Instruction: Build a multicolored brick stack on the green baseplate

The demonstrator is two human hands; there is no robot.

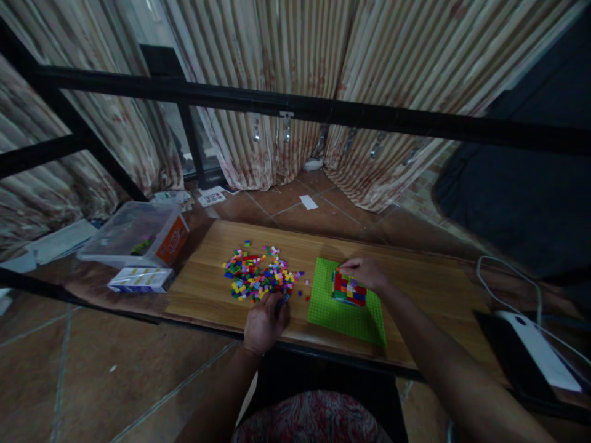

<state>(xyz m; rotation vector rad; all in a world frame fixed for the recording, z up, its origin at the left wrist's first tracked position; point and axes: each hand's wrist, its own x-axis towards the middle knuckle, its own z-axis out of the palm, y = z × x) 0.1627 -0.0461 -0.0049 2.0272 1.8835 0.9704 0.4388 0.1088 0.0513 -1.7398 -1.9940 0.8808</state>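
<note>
While the multicoloured rectangular plastic-brick build [349, 290] sits on the bright-green studded baseplate [323, 307], under the right hand [367, 272] — stretched over its far edge, grip unclear — the curled left hand [266, 323] grasps a small blue piece [285, 299] beside loose mixed-colour bricks [258, 282].

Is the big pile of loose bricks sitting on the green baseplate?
No, the pile of loose toy bricks lies on the wooden tabletop, to the left of the green studded baseplate.
</note>
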